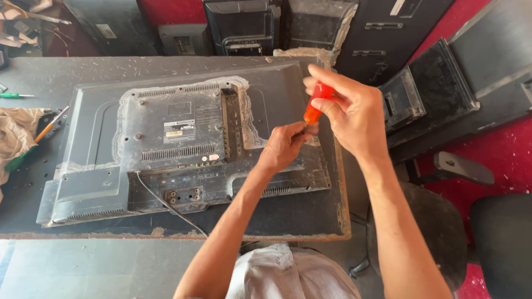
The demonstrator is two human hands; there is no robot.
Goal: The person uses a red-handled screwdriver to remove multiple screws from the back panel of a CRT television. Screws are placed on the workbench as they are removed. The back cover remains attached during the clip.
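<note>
Head view: the right hand (354, 113) pinches the orange screwdriver (316, 105) handle; just below it, the left hand (285, 145) closes round the shaft against the television back (183, 141). Best kept upright, pressed firmly.

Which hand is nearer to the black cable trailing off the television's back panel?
Left. The left hand rests low on the television, a short way right of the cable. The right hand is higher and farther right, gripping the orange screwdriver.
</note>
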